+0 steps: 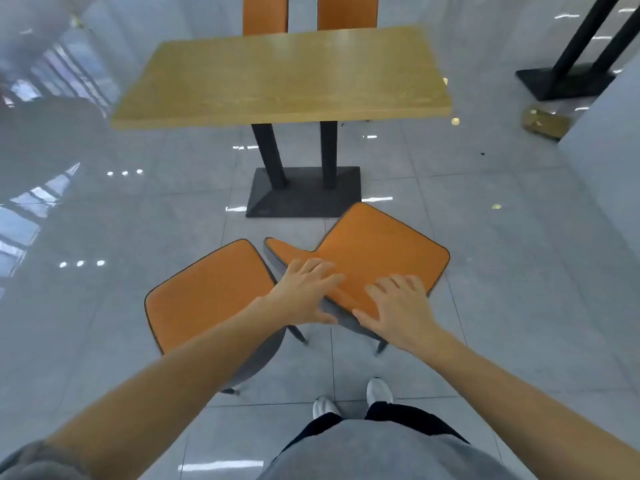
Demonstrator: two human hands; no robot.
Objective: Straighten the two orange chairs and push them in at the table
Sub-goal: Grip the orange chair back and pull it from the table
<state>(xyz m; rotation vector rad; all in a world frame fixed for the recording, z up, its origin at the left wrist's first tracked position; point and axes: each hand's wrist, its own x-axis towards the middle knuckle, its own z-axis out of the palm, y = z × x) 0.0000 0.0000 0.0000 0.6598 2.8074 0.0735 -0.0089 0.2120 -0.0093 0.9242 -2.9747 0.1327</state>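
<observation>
Two orange chairs with grey backs stand askew on the floor in front of the wooden table (284, 81), pulled out and angled toward each other. The left orange chair (207, 296) is partly covered by my left forearm. The right orange chair (381, 244) is turned diagonally, its backrest running toward me. My left hand (304, 292) and my right hand (394, 306) both lie on that backrest's top edge. On each hand the fingers spread over the orange front and the thumb sits on the grey back.
The table's black base (304, 195) sits just beyond the chairs. Two more orange chair backs (265, 13) show at the table's far side. Another black table base (568, 81), a brownish object (545, 123) and a pale wall (609, 140) are at the right. Glossy grey tiles surround everything.
</observation>
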